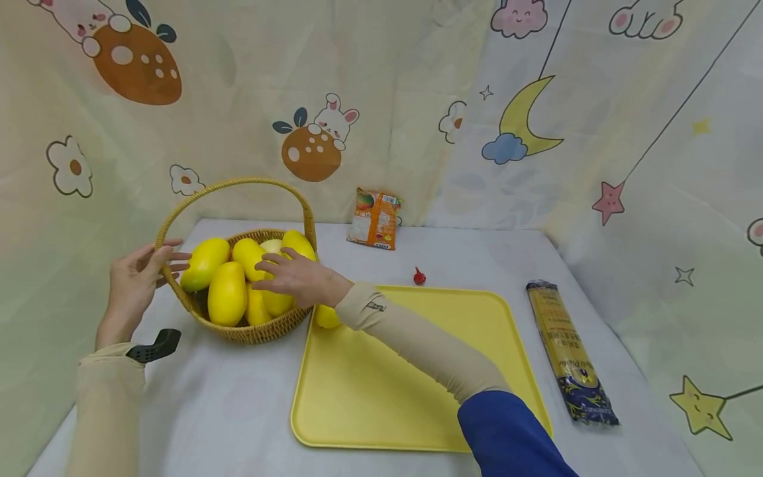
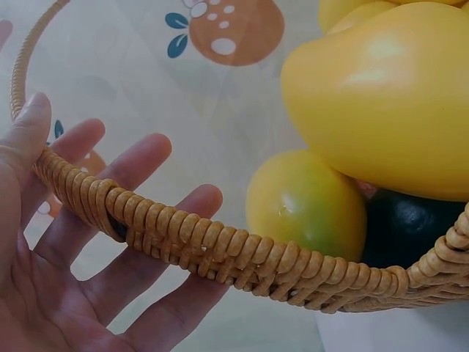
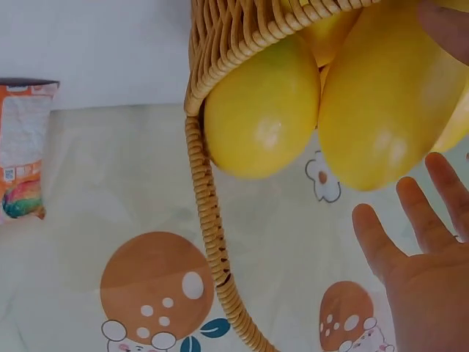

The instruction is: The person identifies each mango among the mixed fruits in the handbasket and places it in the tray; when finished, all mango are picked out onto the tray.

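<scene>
The wicker basket stands at the left of the white-covered table, its tall arched handle upright; yellow mango-like fruits fill it, one at the left tinged green, and the left wrist view shows a dark thing low among them; the left hand is at the basket's left side, where the handle meets the rim, its fingers spread and nearly straight, with the rim lying across them; the right hand is over the basket's right part, palm toward the fruits, fingers extended and apart, nothing held; whether it touches a fruit I cannot tell.

Just right of the basket, another yellow fruit shows at the upper left corner of the yellow tray, partly hidden by the right beige sleeve; beyond the tray's far edge lies a small red object; farther back, an orange packet leans near the patterned backdrop; right of the tray lies a long gold and dark-blue packet; a black band sits at the left wrist.
</scene>
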{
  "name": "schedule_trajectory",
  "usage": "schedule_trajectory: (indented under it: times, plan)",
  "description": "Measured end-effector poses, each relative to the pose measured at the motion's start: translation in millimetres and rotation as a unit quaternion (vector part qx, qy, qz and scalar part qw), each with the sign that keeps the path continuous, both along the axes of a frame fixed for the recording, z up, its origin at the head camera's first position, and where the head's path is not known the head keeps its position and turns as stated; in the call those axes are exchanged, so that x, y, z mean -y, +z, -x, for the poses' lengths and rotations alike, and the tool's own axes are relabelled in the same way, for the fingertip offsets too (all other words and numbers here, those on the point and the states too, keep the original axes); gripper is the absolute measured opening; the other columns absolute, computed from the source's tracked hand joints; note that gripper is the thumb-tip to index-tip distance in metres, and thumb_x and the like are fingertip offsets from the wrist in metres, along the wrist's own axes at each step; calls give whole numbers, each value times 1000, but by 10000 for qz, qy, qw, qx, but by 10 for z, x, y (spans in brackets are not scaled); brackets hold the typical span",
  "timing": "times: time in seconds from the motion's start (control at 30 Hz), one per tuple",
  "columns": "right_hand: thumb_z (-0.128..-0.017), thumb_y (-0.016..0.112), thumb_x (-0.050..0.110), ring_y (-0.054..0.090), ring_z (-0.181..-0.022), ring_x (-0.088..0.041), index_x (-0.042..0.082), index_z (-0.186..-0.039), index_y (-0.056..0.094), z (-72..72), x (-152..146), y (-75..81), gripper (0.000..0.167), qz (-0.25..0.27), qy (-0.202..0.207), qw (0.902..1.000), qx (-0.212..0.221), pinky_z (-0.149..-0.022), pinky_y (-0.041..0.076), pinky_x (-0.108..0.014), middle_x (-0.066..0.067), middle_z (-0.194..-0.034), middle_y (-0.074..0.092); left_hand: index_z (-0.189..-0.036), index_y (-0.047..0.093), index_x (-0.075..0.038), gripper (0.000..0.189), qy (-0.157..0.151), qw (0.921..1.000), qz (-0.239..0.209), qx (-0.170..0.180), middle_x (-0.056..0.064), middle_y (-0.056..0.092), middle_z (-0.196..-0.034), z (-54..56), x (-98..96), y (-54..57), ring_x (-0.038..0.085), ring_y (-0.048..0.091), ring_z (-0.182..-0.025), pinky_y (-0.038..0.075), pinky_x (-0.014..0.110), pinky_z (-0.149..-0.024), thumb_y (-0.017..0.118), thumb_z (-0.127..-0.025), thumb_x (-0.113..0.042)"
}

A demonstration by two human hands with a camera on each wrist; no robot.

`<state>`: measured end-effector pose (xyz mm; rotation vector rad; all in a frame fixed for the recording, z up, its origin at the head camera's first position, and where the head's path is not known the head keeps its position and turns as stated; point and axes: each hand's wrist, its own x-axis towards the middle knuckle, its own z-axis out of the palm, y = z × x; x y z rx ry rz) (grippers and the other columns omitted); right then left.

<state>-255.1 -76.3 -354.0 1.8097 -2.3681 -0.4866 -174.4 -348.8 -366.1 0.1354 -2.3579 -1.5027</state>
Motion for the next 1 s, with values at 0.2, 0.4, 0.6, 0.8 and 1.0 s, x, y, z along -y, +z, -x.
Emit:
schedule_trajectory:
  times: [0.2, 0.4, 0.6, 0.8, 1.0]
  plan:
    - [-88, 65, 8, 22, -144, -26, 30, -147, 37, 9, 63, -58, 69, -141, -104, 9998, -89, -113, 28, -48, -4, -153, 30, -136, 53, -8, 48, -25, 10000, -33, 15, -31, 64, -91, -7, 17, -6, -11, 63, -82, 49, 7, -71, 45, -99, -38]
    - [-87, 68, 12, 22, -144, -28, 29, -148, 36, 35, 116, -88, 70, -289, -136, 9994, -140, -112, 30, -49, -5, -154, 29, -136, 53, -8, 49, 4, 10000, -37, 39, -27, 65, -92, 1, 2, 1, -11, 63, -83, 49, 7, -71, 46, -99, -39]
    - [-87, 70, 17, 25, -142, -28, 31, -145, 41, 37, 143, -117, 66, -328, -171, 9989, -293, -110, 31, -50, -4, -151, 33, -135, 55, -9, 48, 36, 10000, -79, 24, -25, 66, -93, -1, -10, 5, -10, 63, -82, 49, 6, -71, 47, -98, -39]
    - [-89, 68, 18, 32, -136, -26, 34, -137, 50, 19, 165, -138, 54, -386, -256, 9980, -441, -107, 34, -52, -1, -142, 44, -135, 54, -8, 48, -1, 10000, -94, 18, -25, 65, -92, 5, -13, -1, -10, 64, -82, 49, 7, -71, 47, -99, -38]
    - [-89, 69, 20, 34, -134, -26, 34, -138, 49, 18, 153, -130, 55, -303, -293, 9981, -443, -105, 37, -51, -1, -141, 44, -134, 55, -9, 47, 24, 10000, -17, 2, -25, 65, -93, -1, -17, -6, -11, 63, -83, 49, 6, -71, 46, -99, -40]
